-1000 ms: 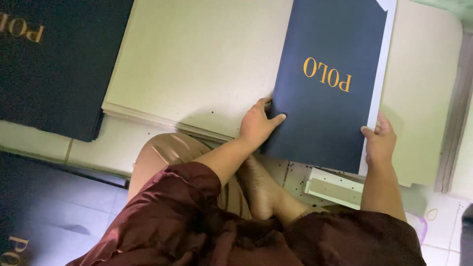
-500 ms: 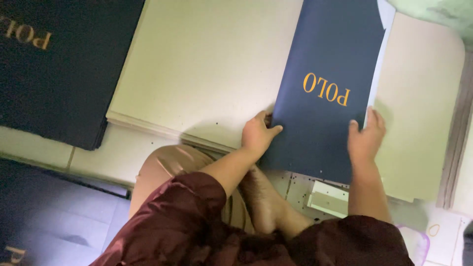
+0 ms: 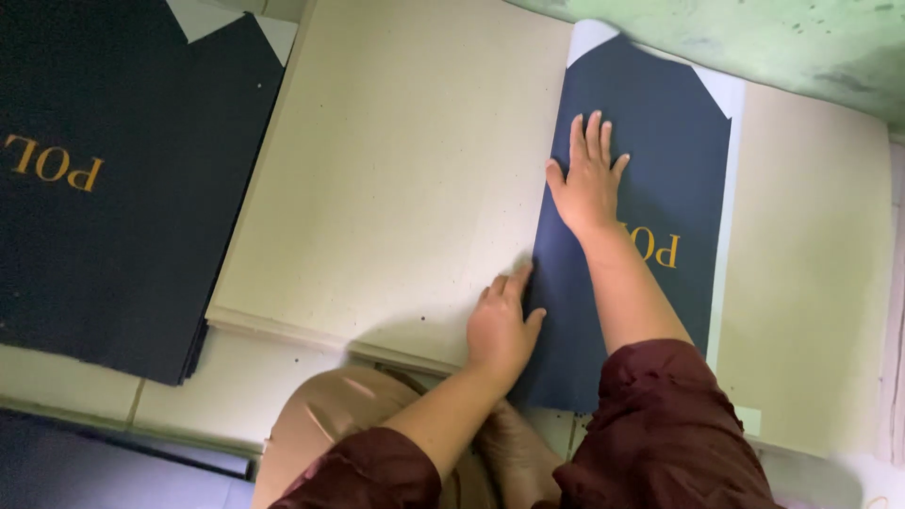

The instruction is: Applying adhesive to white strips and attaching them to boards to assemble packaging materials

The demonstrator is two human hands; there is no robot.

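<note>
A dark navy sheet (image 3: 660, 188) with gold lettering lies flat on a stack of beige cardboard boards (image 3: 405, 170). My right hand (image 3: 589, 179) is pressed flat on the upper part of the sheet, fingers spread and pointing away from me. My left hand (image 3: 501, 325) rests on the sheet's left edge near its lower end, fingers on the seam between sheet and board. Neither hand grips anything.
A pile of more navy sheets (image 3: 104, 188) with gold lettering lies to the left. My knee (image 3: 330, 415) and dark red sleeves (image 3: 669, 424) are at the bottom. Another beige board (image 3: 811, 264) lies right of the sheet. A green wall (image 3: 754, 38) runs along the top.
The navy sheet has been laid down flat on the boards. My right hand let go of its lower edge and slid up onto its face. My left hand stayed at the left edge.
</note>
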